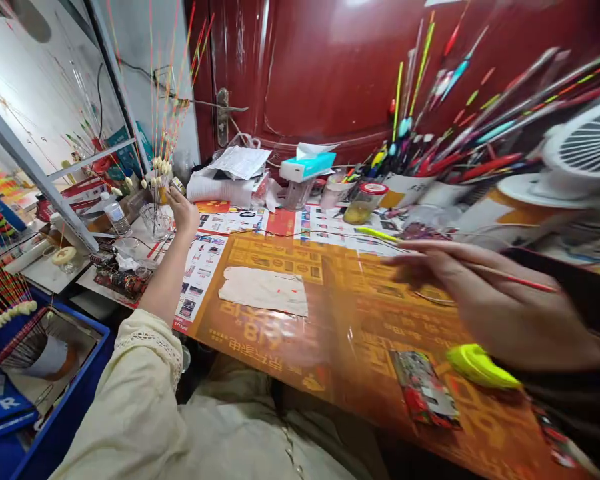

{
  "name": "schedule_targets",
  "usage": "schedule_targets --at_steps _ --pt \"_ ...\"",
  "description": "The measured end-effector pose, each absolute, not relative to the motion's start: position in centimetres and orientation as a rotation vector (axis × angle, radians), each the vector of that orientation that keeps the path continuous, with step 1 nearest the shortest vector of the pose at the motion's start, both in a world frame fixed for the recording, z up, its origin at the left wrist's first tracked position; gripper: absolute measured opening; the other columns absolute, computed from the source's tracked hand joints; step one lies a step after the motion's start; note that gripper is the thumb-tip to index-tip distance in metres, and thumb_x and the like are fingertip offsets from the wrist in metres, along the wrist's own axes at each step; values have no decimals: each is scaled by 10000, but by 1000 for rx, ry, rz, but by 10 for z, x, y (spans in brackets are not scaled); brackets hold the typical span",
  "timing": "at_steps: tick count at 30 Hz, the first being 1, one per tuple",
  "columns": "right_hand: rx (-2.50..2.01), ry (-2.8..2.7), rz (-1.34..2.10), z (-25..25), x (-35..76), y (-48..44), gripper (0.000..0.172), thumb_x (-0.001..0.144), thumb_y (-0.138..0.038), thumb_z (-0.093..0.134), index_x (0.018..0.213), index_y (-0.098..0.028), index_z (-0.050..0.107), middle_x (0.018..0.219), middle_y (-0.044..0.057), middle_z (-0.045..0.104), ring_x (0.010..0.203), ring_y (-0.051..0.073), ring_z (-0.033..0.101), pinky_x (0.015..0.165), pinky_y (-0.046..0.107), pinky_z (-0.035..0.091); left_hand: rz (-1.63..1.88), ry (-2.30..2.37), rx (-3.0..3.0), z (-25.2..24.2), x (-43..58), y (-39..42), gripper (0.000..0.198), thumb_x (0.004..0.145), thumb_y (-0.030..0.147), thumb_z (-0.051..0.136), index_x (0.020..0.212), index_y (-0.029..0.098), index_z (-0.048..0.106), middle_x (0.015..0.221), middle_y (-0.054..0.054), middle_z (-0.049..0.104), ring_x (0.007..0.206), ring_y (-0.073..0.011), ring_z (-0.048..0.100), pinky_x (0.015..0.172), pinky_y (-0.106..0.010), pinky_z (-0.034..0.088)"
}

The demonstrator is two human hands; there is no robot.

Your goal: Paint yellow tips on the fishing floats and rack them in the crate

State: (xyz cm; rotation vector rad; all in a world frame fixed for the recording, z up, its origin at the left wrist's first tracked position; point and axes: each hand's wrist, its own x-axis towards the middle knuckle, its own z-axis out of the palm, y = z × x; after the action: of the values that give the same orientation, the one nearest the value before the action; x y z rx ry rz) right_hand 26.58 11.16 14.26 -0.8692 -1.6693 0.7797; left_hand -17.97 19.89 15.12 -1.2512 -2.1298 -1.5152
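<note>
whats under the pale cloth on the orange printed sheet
The pale cloth lies flat on the orange printed sheet, with gold print showing around its edges. Whatever is directly beneath the cloth is covered, so it cannot be seen.

Blue packet, lower left [9,404]: one white capital "R" — the only mark I can make out on it.

Orange printed sheet under my hands [275,333]: large characters, upside down from where I sit; "18" stands out near the edge closest to me, and glare smears the rest.

Product leaflet [200,280]: rows of small pictures with captions — too small for me to read.

Red banner on the far leaflet [213,207]: yellow print, too small to read.

Printed card, lower right [424,389]: red and dark print, too blurred to read.
</note>
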Motion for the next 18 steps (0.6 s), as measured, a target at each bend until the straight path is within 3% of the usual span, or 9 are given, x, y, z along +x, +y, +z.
schedule_targets --at_steps 3,5,6,8,10,14,18 --pt "-779 -1693 987 157 196 134 468 793 -713 666 1010 -300 711 980 82 745 711 163 691 645 338 581 -1530 -2115 -1397 150 -192 164 448 885 41 516 1320 133 572 1417 -171 558 1404 -285 472 1175 -416 399" --pt "-733 -1705 1069 157 153 156 540 753 -727 691 991 -242 694 982 83 744 726 150 683 649 310 580 -1646 -2108 -1419 152 -212 138 263 919 108 497 1104 167 674 1110 -112 705 1094 -243 673 1000 -392 523" --pt "-711 -1724 1115 155 131 167 567 739 -729 701 992 -222 686 1003 89 743 740 150 684 642 299 578 -1749 -2094 -1371 153 -224 124 220 928 138 492 1028 175 684 973 -82 716 923 -211 701 887 -365 555" --pt "-677 -1709 1202 149 88 186 586 734 -720 707 1022 -211 671 1028 93 744 755 146 686 635 276 572 -2016 -2015 -1157 155 -256 98 178 922 180 501 978 179 670 827 -35 680 671 -145 644 684 -294 536" --pt "-669 -1706 1272 143 46 202 550 753 -679 712 1026 -204 660 1036 95 743 785 145 692 652 263 572 -2285 -1891 -868 159 -293 77 149 908 203 519 984 180 645 777 0 633 554 -96 545 567 -243 464" --pt "-673 -1735 1310 137 -35 219 446 804 -575 699 1019 -188 646 1021 94 736 799 142 686 659 255 569 -2572 -1786 -539 169 -363 61 152 888 183 528 1011 180 616 695 48 530 507 -57 426 511 -198 376" --pt "-688 -1814 1245 138 -101 231 417 860 -526 635 1073 -168 653 999 95 727 861 173 688 731 310 593 -2589 -1851 -796 182 -407 75 110 816 202 656 919 165 652 642 54 518 512 -41 390 504 -178 331"
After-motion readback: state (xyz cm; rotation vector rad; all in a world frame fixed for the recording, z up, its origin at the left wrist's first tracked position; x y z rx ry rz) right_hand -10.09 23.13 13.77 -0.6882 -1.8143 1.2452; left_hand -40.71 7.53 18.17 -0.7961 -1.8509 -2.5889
